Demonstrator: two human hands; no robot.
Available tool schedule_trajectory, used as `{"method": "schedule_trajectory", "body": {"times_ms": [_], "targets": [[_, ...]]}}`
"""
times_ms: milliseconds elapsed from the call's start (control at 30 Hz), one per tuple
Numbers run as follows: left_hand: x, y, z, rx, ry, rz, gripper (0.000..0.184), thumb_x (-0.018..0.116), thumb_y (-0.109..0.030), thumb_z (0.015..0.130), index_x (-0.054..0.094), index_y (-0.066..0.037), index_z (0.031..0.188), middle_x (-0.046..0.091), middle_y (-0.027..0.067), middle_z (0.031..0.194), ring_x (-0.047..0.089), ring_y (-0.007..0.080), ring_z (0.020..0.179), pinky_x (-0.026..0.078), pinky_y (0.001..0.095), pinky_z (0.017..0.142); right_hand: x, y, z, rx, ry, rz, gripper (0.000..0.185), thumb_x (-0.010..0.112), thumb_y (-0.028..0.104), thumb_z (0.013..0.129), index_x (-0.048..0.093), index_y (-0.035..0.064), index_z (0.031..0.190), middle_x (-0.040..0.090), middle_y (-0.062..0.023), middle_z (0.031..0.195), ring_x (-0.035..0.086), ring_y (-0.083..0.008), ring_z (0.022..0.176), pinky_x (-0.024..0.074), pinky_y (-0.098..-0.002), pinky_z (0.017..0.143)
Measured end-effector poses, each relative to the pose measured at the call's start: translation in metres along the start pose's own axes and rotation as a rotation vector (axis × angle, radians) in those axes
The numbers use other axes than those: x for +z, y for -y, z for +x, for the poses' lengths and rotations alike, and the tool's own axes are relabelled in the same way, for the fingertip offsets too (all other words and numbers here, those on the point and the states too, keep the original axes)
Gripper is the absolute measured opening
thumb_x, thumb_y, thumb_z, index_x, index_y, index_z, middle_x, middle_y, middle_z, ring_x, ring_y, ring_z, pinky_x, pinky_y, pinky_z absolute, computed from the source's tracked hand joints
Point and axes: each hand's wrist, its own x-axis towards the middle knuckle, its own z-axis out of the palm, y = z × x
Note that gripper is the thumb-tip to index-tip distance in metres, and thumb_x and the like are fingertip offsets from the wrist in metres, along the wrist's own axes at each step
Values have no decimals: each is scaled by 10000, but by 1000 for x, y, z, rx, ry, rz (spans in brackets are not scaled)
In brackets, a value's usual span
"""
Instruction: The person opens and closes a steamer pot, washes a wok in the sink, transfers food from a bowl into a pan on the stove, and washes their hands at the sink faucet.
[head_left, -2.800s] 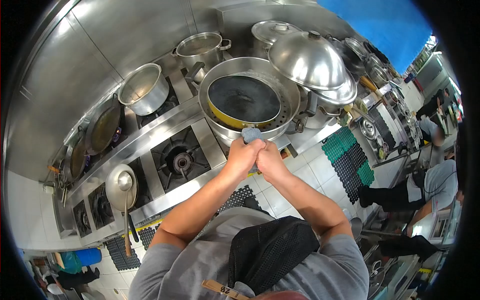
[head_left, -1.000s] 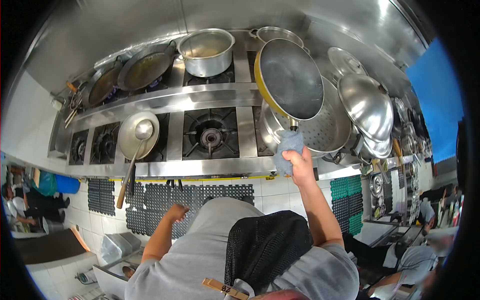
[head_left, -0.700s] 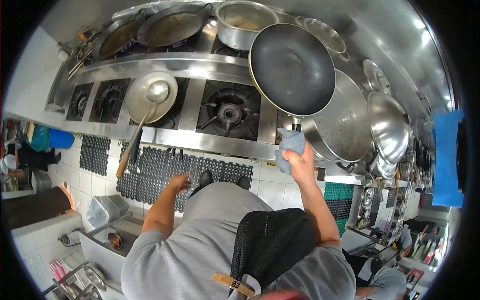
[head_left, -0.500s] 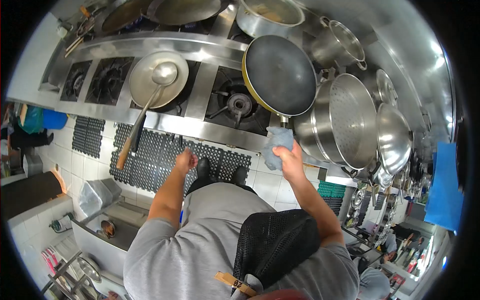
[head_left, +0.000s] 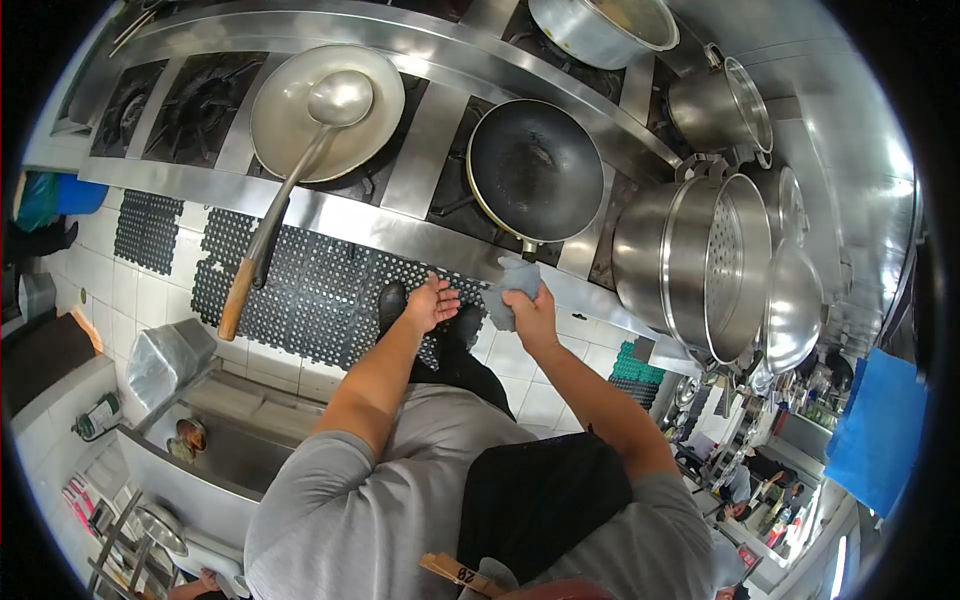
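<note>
My right hand (head_left: pixel 532 314) is grasping a grey cloth (head_left: pixel 512 284) around the handle (head_left: pixel 529 245), probably guarding against heat; I'm holding the black pan (head_left: pixel 535 170) over a burner (head_left: pixel 450 202), upper centre. My left hand (head_left: pixel 432 304) is hanging loose.

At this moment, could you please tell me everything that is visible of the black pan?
The black pan is round, its inside slightly shiny with small glints, its edge thin and pale. Its metal-looking neck runs into a grey cloth gripped by the right hand. It faces up over a front burner; whether it rests there, I cannot tell.
</note>
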Motion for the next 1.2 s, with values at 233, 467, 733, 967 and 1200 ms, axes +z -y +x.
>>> {"method": "schedule_trajectory", "body": {"times_ms": [233, 467, 733, 967, 1200], "targets": [[36, 9, 14, 0, 40, -172, 635, 217, -581, 1097, 373, -110, 1493, 580, 199, 1330, 623, 388, 1154, 509, 563, 985, -19, 23, -19, 68, 29, -265, 481, 538, 281, 1076, 487, -14, 1452, 612, -104, 1310, 561, -186, 1189, 430, -329, 1052], [61, 19, 32, -4, 71, -325, 509, 270, -446, 1097, 439, -55, 1376, 604, 218, 1221, 647, 391, 1126, 507, 571, 1008, -96, 51, -126, 158, -92, -649, 463, 476, 258, 1074, 486, -30, 1437, 621, -167, 1325, 585, -250, 1203, 436, -357, 1052], [70, 31, 40, 119, 136, -400, 381, 375, -329, 1094, 591, -15, 1107, 646, 145, 1001, 642, 255, 878, 554, 402, 838, -195, -5, -223, 418, -283, -809, 424, 571, 298, 1022, 568, -51, 1262, 691, -249, 1078, 675, -346, 1007, 504, -410, 900], [69, 38, 51, 176, 136, -427, 361, 350, -296, 1100, 594, -35, 1051, 654, 95, 859, 642, 233, 781, 556, 376, 755, -238, -47, -263, 523, -318, -1229, 333, 579, 273, 1025, 594, -45, 1120, 690, -232, 982, 681, -351, 904, 512, -429, 825], [56, 44, 52, 111, 157, -455, 450, 386, -407, 1073, 579, -2, 1100, 650, 168, 988, 665, 306, 887, 563, 427, 804, -222, -70, -274, 410, -335, -725, 342, 615, 289, 1007, 607, -26, 1142, 691, -264, 1008, 682, -408, 940, 510, -441, 836]]}}
